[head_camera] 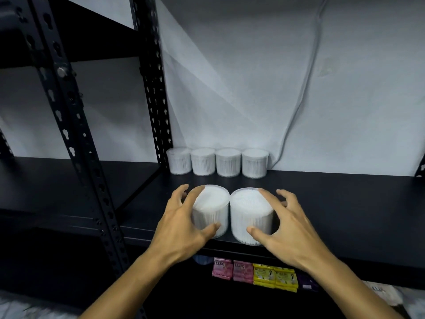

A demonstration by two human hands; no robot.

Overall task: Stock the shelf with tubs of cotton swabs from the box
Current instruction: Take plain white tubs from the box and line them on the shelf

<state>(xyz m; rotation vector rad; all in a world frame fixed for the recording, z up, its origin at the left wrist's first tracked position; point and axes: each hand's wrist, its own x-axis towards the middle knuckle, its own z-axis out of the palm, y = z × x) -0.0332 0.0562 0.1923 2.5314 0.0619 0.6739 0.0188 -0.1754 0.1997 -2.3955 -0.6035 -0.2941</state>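
Two clear round tubs of cotton swabs stand side by side, touching, near the front edge of the black shelf (pixel 333 203). My left hand (pixel 181 224) grips the left tub (pixel 212 208), thumb on its near side and fingers curled over its top and far side. My right hand (pixel 287 224) grips the right tub (pixel 249 212) the same way. Several more tubs (pixel 217 162) stand in a row at the back of the shelf against the white sheet. The box is out of view.
A black perforated upright (pixel 156 88) rises just left of the back row, and another upright (pixel 69 111) stands nearer on the left. On the lower shelf lie pink soap packs (pixel 232 270) and yellow packs (pixel 274 277). A cable (pixel 305 84) hangs down the wall.
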